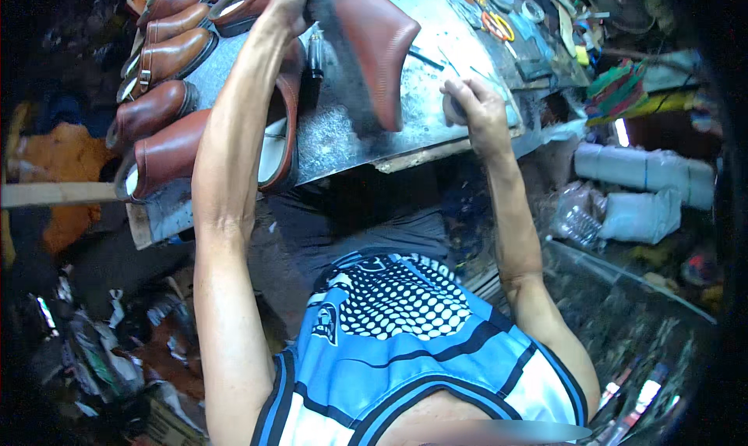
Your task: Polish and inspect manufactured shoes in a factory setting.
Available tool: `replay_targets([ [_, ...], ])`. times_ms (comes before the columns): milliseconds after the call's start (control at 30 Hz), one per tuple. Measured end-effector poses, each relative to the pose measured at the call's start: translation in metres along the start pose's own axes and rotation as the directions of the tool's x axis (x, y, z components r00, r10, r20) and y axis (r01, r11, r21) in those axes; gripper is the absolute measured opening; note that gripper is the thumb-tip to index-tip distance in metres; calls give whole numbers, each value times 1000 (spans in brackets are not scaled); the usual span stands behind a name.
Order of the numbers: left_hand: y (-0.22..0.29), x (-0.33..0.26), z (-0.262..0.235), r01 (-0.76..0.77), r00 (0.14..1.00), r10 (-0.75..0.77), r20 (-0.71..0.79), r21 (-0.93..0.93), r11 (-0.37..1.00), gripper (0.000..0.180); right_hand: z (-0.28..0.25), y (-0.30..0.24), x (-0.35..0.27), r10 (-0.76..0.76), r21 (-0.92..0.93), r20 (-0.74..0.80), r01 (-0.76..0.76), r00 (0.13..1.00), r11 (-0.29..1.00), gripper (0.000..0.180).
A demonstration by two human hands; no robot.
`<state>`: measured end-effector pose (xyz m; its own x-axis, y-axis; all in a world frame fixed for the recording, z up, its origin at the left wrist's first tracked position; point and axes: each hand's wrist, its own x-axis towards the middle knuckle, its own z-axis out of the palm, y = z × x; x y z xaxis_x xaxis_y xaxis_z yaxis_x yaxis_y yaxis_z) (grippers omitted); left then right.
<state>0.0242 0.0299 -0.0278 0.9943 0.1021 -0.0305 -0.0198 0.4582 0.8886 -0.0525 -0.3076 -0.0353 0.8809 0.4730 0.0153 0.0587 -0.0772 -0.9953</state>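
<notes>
A reddish-brown leather boot upper (370,49), slightly blurred, has its toe toward me over the worktable. Beside its far end is my left hand (290,6); its fingers are hidden at the top edge, so I cannot tell whether they grip the boot. To the right of the toe, my right hand (483,115) is closed around a small dark rounded object (454,109), partly covered by the fingers. Its kind is unclear. A small dark bottle (315,52) stands between my left forearm and the boot.
Several brown leather shoes (165,55) line the left side of the metal-topped table (335,138). Orange-handled scissors (499,25) and clutter lie at the far right. Plastic-wrapped rolls (643,169) sit right of my right arm; scraps (117,337) are heaped at lower left.
</notes>
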Motion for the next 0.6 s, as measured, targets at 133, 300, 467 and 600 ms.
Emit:
replay_targets([
  [133, 20, -15, -50, -158, 972, 186, 144, -188, 969, 36, 51, 2, 2, 47, 264, 220, -106, 974, 959, 24],
  [300, 21, -23, -5, 62, 966, 5, 260, -250, 966, 46, 71, 10, 9, -377, -384, 76, 377, 923, 843, 19],
  [467, 25, -32, -5, 74, 993, -60, 101, -147, 986, 59, 106, 6, 13, -514, -707, 170, 467, 841, 530, 12],
  [600, 22, -33, 2, 9, 982, 0, 187, -48, 999, 53, 109, 9, 11, -498, -741, 185, 453, 847, 496, 13],
])
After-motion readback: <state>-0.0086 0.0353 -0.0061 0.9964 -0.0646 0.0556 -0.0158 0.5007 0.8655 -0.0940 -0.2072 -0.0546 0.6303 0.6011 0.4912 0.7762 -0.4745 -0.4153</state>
